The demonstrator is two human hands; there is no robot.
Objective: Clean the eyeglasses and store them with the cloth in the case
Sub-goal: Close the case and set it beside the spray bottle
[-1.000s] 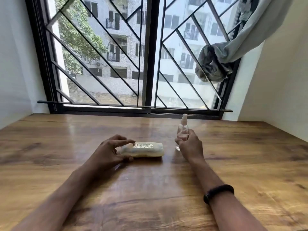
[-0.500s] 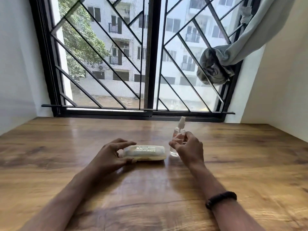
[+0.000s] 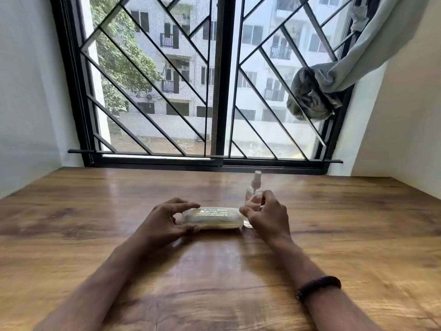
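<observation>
A closed, pale translucent eyeglass case [image 3: 216, 218] with white lettering lies flat on the wooden table [image 3: 358, 240], lengthwise from left to right. My left hand [image 3: 162, 223] grips its left end, thumb at the front and fingers over the top. My right hand [image 3: 269, 216] hovers at the case's right end with its fingers apart and its fingertips close to the case. Right behind that hand stands a small clear spray bottle [image 3: 254, 189], upright, and the hand is not gripping it. The eyeglasses and the cloth are hidden.
A barred window [image 3: 219, 91] runs along the table's far edge. A knotted grey curtain [image 3: 310, 101] hangs at the upper right. White walls close in on the left and right. A dark band sits on my right wrist [image 3: 317, 285].
My right hand has let go of the spray bottle and moved left to the case's right end. My left hand has stayed on the case's left end.
</observation>
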